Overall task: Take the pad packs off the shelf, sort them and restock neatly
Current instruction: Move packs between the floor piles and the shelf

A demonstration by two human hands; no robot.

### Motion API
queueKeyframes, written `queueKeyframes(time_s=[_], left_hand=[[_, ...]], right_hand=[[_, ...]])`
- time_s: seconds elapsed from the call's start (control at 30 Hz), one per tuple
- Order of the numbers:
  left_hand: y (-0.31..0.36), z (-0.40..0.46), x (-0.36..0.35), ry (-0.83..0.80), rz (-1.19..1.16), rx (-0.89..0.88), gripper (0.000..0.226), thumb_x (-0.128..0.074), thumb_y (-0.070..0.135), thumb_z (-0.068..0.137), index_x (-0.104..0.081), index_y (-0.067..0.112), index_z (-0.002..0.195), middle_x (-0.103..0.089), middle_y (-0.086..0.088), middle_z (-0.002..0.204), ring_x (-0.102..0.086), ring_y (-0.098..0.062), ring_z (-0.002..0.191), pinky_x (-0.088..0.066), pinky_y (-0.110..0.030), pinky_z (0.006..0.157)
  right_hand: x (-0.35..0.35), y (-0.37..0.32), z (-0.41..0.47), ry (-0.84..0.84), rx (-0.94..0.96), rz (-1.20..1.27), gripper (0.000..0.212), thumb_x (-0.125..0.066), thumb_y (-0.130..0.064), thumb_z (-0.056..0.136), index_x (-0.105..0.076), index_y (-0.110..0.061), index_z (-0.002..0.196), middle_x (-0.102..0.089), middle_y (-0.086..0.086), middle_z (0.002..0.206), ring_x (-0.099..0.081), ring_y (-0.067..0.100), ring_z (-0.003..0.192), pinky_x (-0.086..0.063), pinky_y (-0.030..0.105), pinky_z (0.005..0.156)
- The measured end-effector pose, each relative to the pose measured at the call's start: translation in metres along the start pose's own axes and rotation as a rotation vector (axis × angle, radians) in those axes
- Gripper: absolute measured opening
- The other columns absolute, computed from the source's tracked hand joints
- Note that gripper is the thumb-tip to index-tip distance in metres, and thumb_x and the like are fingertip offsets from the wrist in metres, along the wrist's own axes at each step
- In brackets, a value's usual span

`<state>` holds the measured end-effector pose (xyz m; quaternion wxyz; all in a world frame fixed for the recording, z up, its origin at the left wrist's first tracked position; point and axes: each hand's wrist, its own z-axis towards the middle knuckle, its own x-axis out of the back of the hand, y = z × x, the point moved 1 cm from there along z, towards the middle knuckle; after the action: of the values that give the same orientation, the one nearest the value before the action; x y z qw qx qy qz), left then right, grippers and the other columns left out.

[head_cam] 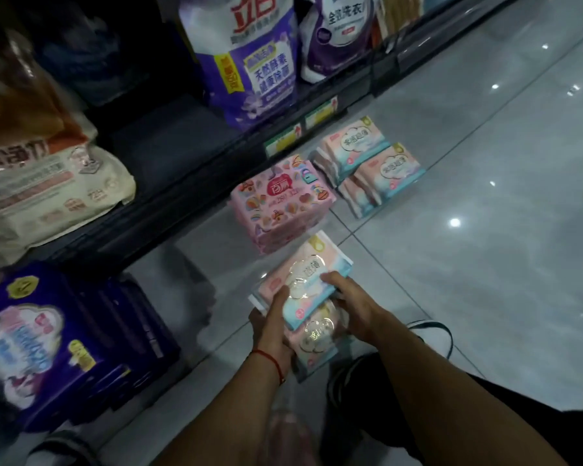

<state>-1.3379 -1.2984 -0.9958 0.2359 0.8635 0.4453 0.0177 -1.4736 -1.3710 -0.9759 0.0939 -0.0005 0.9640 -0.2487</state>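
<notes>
Both hands hold a pink and blue pad pack [308, 275] over the floor tiles. My left hand [272, 317] grips its near left edge, thumb on top. My right hand [345, 297] grips its right side. Under it lies a second pack [317, 341] of the same kind, and I cannot tell whether the hands touch it. A stack of pink cartoon-print packs [283, 200] sits on the floor beyond. Further right lie several pink and blue packs [367, 163] in a heap. The dark bottom shelf [169, 146] beside them has a bare stretch.
Purple pad packs [48, 338] stand on the floor at the left. Large detergent bags [249, 62] and a beige bag [48, 183] occupy the shelf. Price tags [300, 132] line the shelf edge. Glossy grey tiles [485, 196] spread to the right. My shoe [428, 334] is near my right arm.
</notes>
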Motion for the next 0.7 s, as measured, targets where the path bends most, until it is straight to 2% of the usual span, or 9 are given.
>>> queueKeyframes(time_s=[0.1,0.2,0.3,0.37,0.47,0.57,0.6,0.7], left_hand=[[-0.011,0.004,-0.039,-0.053,0.055,0.027,0.091,-0.096,0.04,0.052,-0.059,0.012,0.13,-0.075,-0.02,0.109,-0.074,-0.041,0.097,-0.056,-0.066,0.084],[-0.022,0.007,-0.083,-0.119,0.057,0.101,0.099,-0.099,0.037,0.05,-0.056,0.013,0.135,-0.073,-0.021,0.115,-0.073,-0.041,0.099,-0.057,-0.063,0.083],[-0.034,0.009,-0.127,-0.147,0.103,0.135,0.099,-0.098,0.034,0.049,-0.051,0.017,0.135,-0.072,-0.018,0.117,-0.075,-0.037,0.095,-0.06,-0.058,0.075],[-0.042,0.01,-0.156,-0.155,0.149,0.145,0.103,-0.097,0.037,0.042,-0.048,0.022,0.131,-0.072,-0.015,0.117,-0.076,-0.035,0.091,-0.058,-0.064,0.077],[-0.051,0.012,-0.195,-0.176,0.192,0.129,0.104,-0.1,0.04,0.037,-0.048,0.023,0.126,-0.073,-0.013,0.113,-0.076,-0.032,0.087,-0.058,-0.064,0.077],[-0.054,0.013,-0.229,-0.185,0.218,0.096,0.076,-0.093,0.027,0.063,-0.044,0.021,0.122,-0.071,-0.014,0.113,-0.076,-0.032,0.087,-0.057,-0.067,0.077],[-0.054,0.012,-0.239,-0.203,0.227,0.096,0.074,-0.091,0.025,0.065,-0.045,0.02,0.123,-0.071,-0.014,0.113,-0.076,-0.032,0.088,-0.056,-0.067,0.078],[-0.045,0.016,-0.26,-0.258,0.245,0.086,0.09,-0.091,0.036,0.053,-0.051,0.021,0.132,-0.073,-0.011,0.114,-0.075,-0.032,0.092,-0.056,-0.067,0.08]], right_hand=[[0.032,-0.027,-0.004,0.057,-0.002,-0.012,0.015,-0.054,-0.024,0.102,-0.065,-0.015,0.105,-0.077,-0.001,0.076,-0.072,0.015,0.069,-0.052,0.026,0.058],[0.07,-0.057,-0.003,0.107,-0.014,-0.056,0.018,-0.053,-0.029,0.101,-0.065,-0.016,0.099,-0.072,0.003,0.088,-0.062,0.016,0.076,-0.044,0.028,0.06],[0.114,-0.078,-0.002,0.168,-0.018,-0.046,0.02,-0.053,-0.032,0.1,-0.065,-0.016,0.097,-0.067,0.004,0.087,-0.056,0.016,0.076,-0.04,0.028,0.058],[0.139,-0.09,0.002,0.204,-0.007,-0.037,0.02,-0.053,-0.032,0.099,-0.065,-0.015,0.098,-0.067,0.006,0.09,-0.057,0.017,0.078,-0.041,0.029,0.062],[0.172,-0.109,0.009,0.23,0.02,-0.05,0.022,-0.053,-0.033,0.096,-0.064,-0.014,0.103,-0.066,0.008,0.098,-0.058,0.02,0.084,-0.045,0.032,0.069],[0.197,-0.131,0.017,0.262,0.047,-0.077,0.029,-0.056,-0.035,0.092,-0.064,-0.014,0.111,-0.067,0.009,0.104,-0.059,0.024,0.096,-0.049,0.045,0.089],[0.203,-0.137,0.02,0.271,0.058,-0.092,0.028,-0.056,-0.035,0.092,-0.064,-0.015,0.11,-0.068,0.009,0.104,-0.06,0.025,0.098,-0.047,0.05,0.092],[0.207,-0.158,0.027,0.286,0.09,-0.112,0.023,-0.055,-0.034,0.092,-0.064,-0.017,0.105,-0.068,0.008,0.103,-0.06,0.024,0.099,-0.045,0.05,0.092]])
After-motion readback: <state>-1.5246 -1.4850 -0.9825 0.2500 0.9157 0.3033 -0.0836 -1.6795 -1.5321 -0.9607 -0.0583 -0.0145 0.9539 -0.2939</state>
